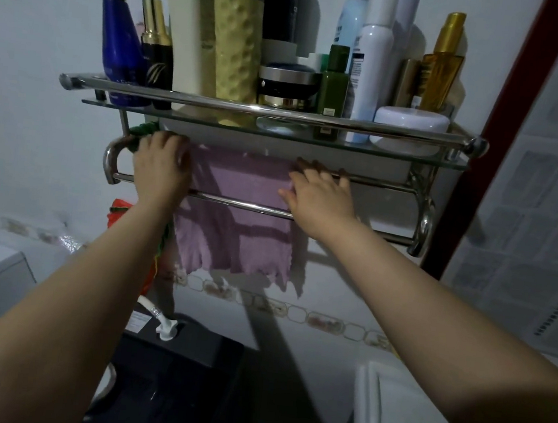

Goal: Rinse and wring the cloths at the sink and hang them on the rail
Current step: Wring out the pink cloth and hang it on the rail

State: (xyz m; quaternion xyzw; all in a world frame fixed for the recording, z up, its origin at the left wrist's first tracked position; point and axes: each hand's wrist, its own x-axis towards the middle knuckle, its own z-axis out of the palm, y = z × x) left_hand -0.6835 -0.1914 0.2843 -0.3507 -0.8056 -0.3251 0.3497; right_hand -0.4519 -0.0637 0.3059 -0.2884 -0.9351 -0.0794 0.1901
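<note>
Purple cloth (236, 213) hangs over the rail (377, 183) beneath our bottle-crowded glass shelf (278, 135). Our left hand (161, 168) covers its left top edge, grip unclear; our right hand (320, 198) rests flat on its right edge. Something green (145, 130) peeks behind.

Bottles (372, 66) and jars (287, 86) stand on the shelf (211, 124). A cloth (234, 227) hangs over the rail (377, 183) under it. The left hand (162, 164) is at the cloth's left end, the right hand (320, 195) at its right.
</note>
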